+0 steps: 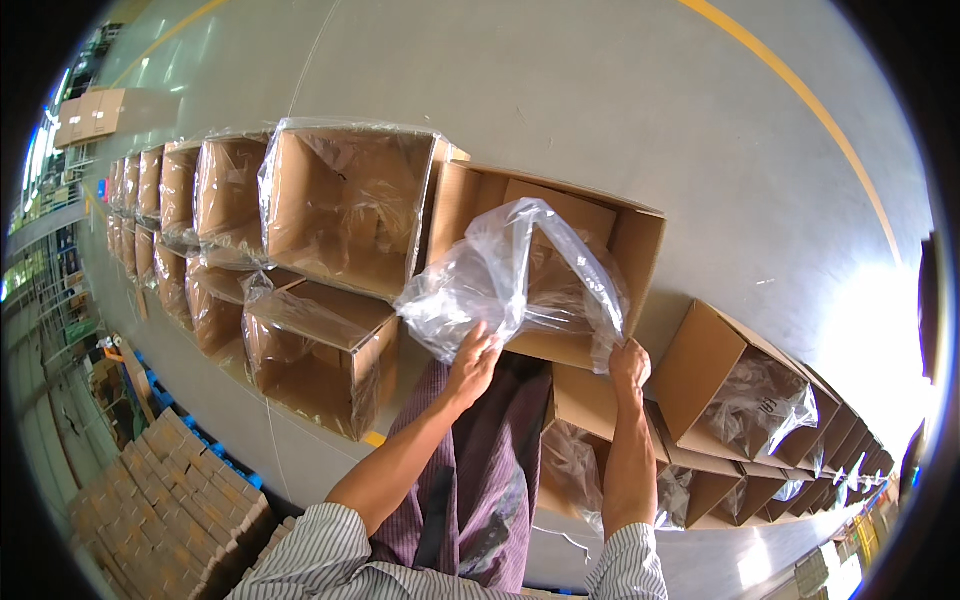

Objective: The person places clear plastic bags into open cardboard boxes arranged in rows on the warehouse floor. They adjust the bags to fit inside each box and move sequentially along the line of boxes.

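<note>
A clear plastic bag [450,292] is stretched between my two hands above an open cardboard box [641,255]. My left hand [475,358] grips the gathered plastic near the box's front edge. To its right, my right hand [631,364] pinches the bag's other edge at the box's near right corner. The bag's mouth forms a peaked loop that reaches over the box's interior. Part of the box's inside shows through the plastic. Directly left of it stands another open box [352,202], lined with clear plastic folded over its rim.
Two rows of lined boxes [229,180] run off to the left. More boxes [701,375] with crumpled bags inside stretch away to the right. Stacked cartons [165,510] stand by blue pallets [161,394] at lower left. A yellow line [806,90] curves across the grey floor [600,90].
</note>
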The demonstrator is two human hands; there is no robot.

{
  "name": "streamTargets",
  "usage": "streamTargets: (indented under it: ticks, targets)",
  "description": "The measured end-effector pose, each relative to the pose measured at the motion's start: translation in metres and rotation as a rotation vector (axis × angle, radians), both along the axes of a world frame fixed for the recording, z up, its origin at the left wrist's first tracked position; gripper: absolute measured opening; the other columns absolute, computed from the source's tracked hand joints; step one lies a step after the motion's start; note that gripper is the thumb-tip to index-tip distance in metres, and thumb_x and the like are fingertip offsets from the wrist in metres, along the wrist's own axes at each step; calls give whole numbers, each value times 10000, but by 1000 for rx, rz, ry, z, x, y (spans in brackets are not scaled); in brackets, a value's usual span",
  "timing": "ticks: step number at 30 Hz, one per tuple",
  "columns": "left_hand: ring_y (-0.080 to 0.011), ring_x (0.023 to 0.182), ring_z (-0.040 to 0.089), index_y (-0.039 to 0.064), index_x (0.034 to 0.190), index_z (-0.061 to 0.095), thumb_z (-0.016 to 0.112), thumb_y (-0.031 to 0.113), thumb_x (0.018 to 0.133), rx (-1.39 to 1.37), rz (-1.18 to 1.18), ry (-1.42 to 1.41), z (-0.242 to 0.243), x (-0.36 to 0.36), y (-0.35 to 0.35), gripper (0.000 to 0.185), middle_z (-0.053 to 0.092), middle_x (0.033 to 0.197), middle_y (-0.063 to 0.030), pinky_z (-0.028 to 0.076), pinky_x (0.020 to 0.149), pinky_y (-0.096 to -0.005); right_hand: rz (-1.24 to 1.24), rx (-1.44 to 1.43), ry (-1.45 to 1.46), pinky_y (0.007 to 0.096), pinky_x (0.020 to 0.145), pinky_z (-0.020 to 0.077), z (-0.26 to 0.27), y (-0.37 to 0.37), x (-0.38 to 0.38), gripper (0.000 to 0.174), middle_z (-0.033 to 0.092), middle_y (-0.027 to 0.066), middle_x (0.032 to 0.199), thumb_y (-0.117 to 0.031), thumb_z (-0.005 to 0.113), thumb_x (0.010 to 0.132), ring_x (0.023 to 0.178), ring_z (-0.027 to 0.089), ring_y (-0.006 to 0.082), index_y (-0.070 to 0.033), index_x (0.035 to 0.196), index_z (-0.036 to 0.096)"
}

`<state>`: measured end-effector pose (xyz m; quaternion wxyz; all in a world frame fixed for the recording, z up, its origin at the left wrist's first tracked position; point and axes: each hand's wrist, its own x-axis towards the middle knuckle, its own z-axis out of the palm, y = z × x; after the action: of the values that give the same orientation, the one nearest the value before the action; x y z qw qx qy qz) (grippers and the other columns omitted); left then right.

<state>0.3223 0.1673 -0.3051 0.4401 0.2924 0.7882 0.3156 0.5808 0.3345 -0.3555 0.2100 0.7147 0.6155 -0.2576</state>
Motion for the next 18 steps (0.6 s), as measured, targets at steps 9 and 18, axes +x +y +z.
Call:
streamTargets:
  ticks: [9, 18]
  targets:
    - [-135, 1127, 537, 20, 1243, 606, 522, 361, 996, 83, -126, -1289, 70, 83, 126, 430, 614, 1221, -57, 387, 1017, -296, -233, 77, 95, 472, 782, 496, 11, -70, 115, 292, 668, 237, 914, -295, 588, 866, 903, 635, 414, -12, 899, 655]
    - [-176, 840, 649, 28, 932, 681, 681, 161, 876, 168, -97, -1627, 46, 18, 159, 145, 694, 936, -97, 536, 797, -388, -681, 440, 424, 294, 703, 456, 16, -107, 86, 195, 555, 48, 797, -152, 468, 969, 730, 539, 156, -19, 1057, 582]
